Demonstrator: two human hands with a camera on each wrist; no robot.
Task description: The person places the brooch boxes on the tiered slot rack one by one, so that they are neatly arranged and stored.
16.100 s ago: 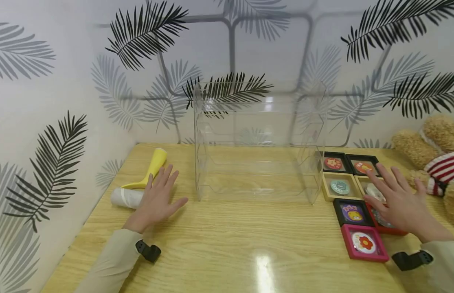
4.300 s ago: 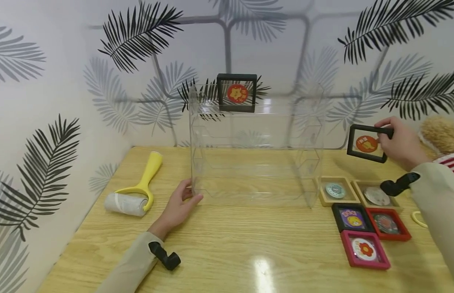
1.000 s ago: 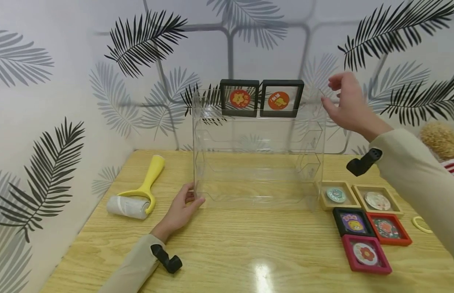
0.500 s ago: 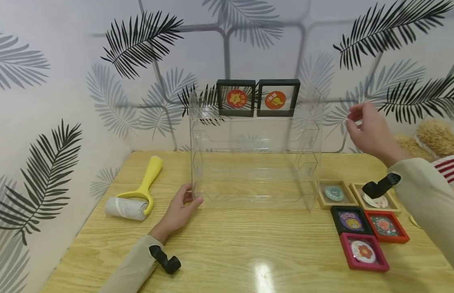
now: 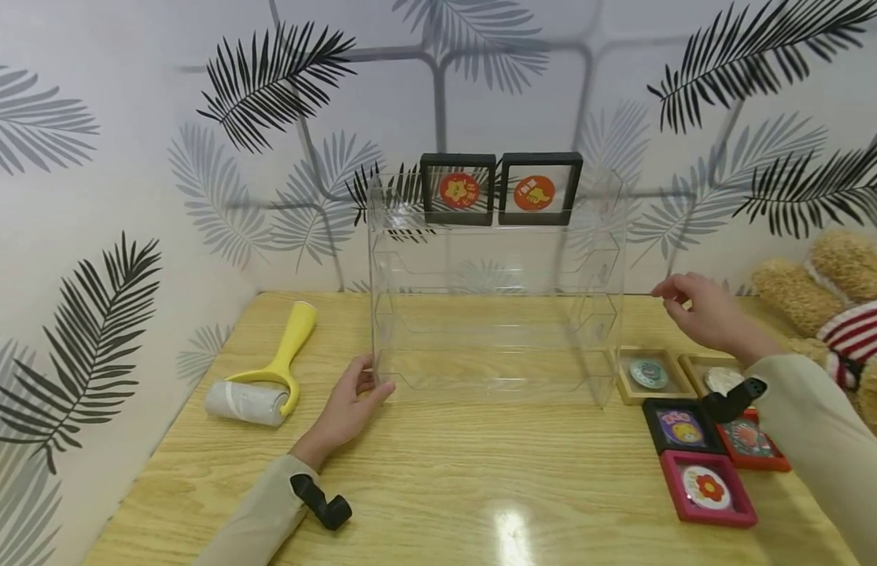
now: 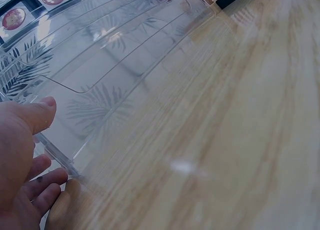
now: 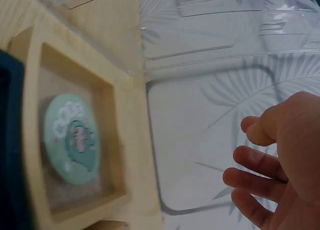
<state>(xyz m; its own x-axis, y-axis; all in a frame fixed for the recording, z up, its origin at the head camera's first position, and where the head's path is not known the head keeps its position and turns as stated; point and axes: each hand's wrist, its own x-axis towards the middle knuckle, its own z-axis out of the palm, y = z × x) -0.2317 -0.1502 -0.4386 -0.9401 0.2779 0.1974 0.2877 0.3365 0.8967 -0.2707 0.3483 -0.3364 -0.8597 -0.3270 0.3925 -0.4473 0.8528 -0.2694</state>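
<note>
A clear acrylic display rack (image 5: 495,310) with several tiers stands upright on the table. My left hand (image 5: 344,409) holds its lower left edge, thumb in front and fingers curled behind the side panel, as the left wrist view also shows. Two black frames with red badges, a star one (image 5: 458,220) and a thumbs-up one (image 5: 505,189), stand side by side on the top tier. My right hand (image 5: 707,314) hovers above the framed badges at the right, fingers loosely bent and holding nothing. Nearest below it are a wooden frame with a green badge (image 5: 648,374) and another wooden frame (image 5: 693,365).
More framed badges lie flat at right: black with a bear (image 5: 681,427), red (image 5: 753,440), pink with a flower (image 5: 709,487). A teddy bear (image 5: 799,295) sits behind the right arm. A yellow-handled lint roller (image 5: 285,346) lies at left. A patterned wall backs the table.
Earlier, both black frames lay on the table; now they stand on the rack's top tier. Over the last second my right hand has dropped from beside them toward the wooden frames. My left hand stays put.
</note>
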